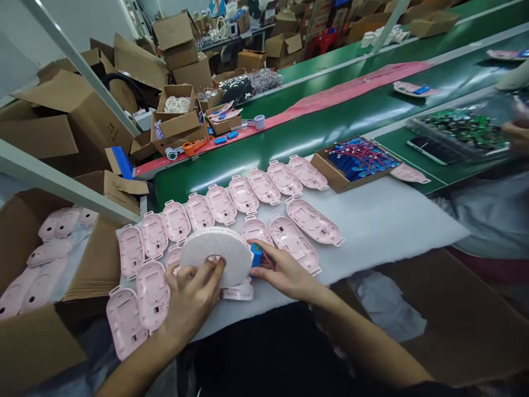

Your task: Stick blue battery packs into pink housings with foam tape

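Note:
My left hand [194, 295] grips a large white roll of tape [235, 256], with fingers hooked at its centre hole. In my right hand [285, 270], thumb and fingers pinch a blue battery [256, 256] with a red wire, right against the roll's right edge. Below the roll, a smaller strip or roll with printed marks [238, 292] shows partly. Pink plastic shells [223, 203] lie in rows around both hands on a white foam sheet [372, 220]; the roll and my left hand hide some of them.
A cardboard box of blue batteries with red wires [361, 157] stands at the back right of the sheet. A carton of pink covers [45, 264] is at the left. Beyond runs a green conveyor belt [198, 184]. Another person's hand [516, 132] is at the far right, beside a tray of circuit boards [463, 129].

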Demonstrator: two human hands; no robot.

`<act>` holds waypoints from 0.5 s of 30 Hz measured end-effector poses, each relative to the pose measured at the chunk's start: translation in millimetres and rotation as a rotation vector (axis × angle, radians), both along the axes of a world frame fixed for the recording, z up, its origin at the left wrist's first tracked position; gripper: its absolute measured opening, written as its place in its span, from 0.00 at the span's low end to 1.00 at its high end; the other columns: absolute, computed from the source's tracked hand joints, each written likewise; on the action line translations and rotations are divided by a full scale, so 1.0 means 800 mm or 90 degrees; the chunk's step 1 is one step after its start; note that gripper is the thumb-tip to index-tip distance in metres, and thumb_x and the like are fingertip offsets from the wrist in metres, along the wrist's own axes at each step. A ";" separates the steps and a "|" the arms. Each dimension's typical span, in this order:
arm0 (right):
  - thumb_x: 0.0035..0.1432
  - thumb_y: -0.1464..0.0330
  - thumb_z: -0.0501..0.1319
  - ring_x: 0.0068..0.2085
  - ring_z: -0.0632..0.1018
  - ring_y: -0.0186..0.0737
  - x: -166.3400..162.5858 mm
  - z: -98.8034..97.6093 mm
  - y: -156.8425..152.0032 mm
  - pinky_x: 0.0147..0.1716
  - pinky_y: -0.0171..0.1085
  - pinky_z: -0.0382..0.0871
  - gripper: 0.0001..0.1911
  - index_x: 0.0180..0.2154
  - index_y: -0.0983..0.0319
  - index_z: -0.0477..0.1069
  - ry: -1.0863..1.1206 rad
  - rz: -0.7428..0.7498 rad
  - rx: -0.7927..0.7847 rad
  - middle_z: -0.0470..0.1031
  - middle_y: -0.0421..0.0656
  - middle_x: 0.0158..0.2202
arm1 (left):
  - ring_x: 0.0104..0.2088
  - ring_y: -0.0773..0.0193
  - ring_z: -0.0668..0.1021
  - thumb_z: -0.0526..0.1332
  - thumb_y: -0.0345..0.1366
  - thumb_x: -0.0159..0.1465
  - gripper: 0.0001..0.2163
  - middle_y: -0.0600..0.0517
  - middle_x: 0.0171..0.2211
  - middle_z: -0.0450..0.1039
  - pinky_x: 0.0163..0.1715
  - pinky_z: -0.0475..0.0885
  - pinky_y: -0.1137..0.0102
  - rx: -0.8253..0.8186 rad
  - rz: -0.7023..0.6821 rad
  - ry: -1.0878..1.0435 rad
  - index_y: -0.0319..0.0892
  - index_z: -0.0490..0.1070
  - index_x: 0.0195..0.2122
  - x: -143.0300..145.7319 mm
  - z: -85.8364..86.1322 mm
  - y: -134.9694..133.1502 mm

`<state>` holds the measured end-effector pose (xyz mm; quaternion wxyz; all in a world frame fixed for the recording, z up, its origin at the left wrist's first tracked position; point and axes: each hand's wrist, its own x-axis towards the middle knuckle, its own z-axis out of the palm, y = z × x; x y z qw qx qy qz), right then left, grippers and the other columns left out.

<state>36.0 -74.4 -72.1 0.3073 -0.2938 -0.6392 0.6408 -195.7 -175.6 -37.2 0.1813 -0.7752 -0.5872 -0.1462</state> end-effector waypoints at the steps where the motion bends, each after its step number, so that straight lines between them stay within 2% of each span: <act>1: 0.60 0.50 0.72 0.46 0.81 0.48 -0.007 -0.012 -0.010 0.49 0.46 0.76 0.33 0.61 0.55 0.70 0.075 -0.054 -0.079 0.81 0.46 0.47 | 0.41 0.52 0.66 0.72 0.37 0.62 0.22 0.47 0.49 0.82 0.52 0.58 0.50 0.013 0.021 -0.004 0.46 0.77 0.58 0.007 -0.004 -0.002; 3: 0.57 0.48 0.72 0.46 0.82 0.51 -0.011 -0.027 -0.016 0.49 0.49 0.77 0.37 0.61 0.56 0.68 0.189 -0.165 -0.204 0.81 0.49 0.47 | 0.40 0.52 0.66 0.72 0.41 0.63 0.22 0.45 0.48 0.81 0.48 0.58 0.53 0.026 0.049 -0.037 0.43 0.77 0.57 0.024 -0.016 -0.008; 5: 0.56 0.47 0.73 0.47 0.83 0.52 0.011 -0.026 0.008 0.48 0.51 0.79 0.35 0.59 0.55 0.69 0.234 -0.246 -0.212 0.82 0.48 0.46 | 0.40 0.53 0.67 0.72 0.41 0.62 0.22 0.44 0.48 0.81 0.46 0.57 0.55 -0.008 0.037 -0.097 0.43 0.77 0.57 0.043 -0.032 -0.018; 6: 0.56 0.48 0.73 0.48 0.83 0.52 0.032 -0.020 0.031 0.49 0.51 0.79 0.33 0.57 0.54 0.70 0.232 -0.285 -0.163 0.82 0.47 0.47 | 0.40 0.54 0.68 0.73 0.39 0.61 0.23 0.46 0.48 0.81 0.47 0.57 0.55 -0.041 0.013 -0.129 0.45 0.77 0.57 0.051 -0.040 -0.024; 9: 0.58 0.50 0.71 0.53 0.82 0.51 0.118 0.001 0.130 0.53 0.52 0.78 0.28 0.56 0.50 0.71 0.134 -0.409 0.132 0.82 0.44 0.52 | 0.41 0.55 0.69 0.73 0.37 0.59 0.24 0.48 0.48 0.81 0.50 0.58 0.54 -0.118 -0.049 -0.225 0.48 0.76 0.57 0.054 -0.056 -0.041; 10: 0.57 0.53 0.72 0.54 0.82 0.51 0.146 0.004 0.163 0.55 0.51 0.78 0.27 0.56 0.51 0.72 0.028 -0.404 0.214 0.82 0.44 0.53 | 0.41 0.54 0.70 0.73 0.37 0.59 0.23 0.48 0.47 0.80 0.51 0.59 0.54 -0.111 -0.041 -0.248 0.47 0.76 0.57 0.048 -0.057 -0.043; 11: 0.58 0.56 0.72 0.53 0.82 0.51 0.169 0.003 0.193 0.56 0.51 0.77 0.24 0.54 0.52 0.75 -0.103 -0.351 0.292 0.82 0.44 0.53 | 0.42 0.54 0.69 0.73 0.37 0.60 0.22 0.47 0.46 0.80 0.50 0.60 0.55 -0.093 -0.021 -0.264 0.45 0.76 0.56 0.041 -0.057 -0.044; 13: 0.60 0.62 0.68 0.51 0.83 0.51 0.196 -0.008 0.235 0.54 0.48 0.78 0.18 0.52 0.54 0.79 -0.355 -0.176 0.421 0.83 0.44 0.52 | 0.42 0.53 0.69 0.71 0.37 0.62 0.19 0.45 0.44 0.79 0.49 0.61 0.56 -0.046 0.029 -0.272 0.43 0.76 0.54 0.024 -0.053 -0.040; 15: 0.61 0.69 0.64 0.50 0.84 0.50 0.203 -0.025 0.254 0.50 0.44 0.79 0.18 0.52 0.55 0.81 -0.538 0.013 0.511 0.84 0.45 0.53 | 0.42 0.53 0.69 0.70 0.37 0.65 0.17 0.45 0.42 0.77 0.48 0.61 0.58 -0.019 0.052 -0.264 0.42 0.76 0.54 0.012 -0.049 -0.033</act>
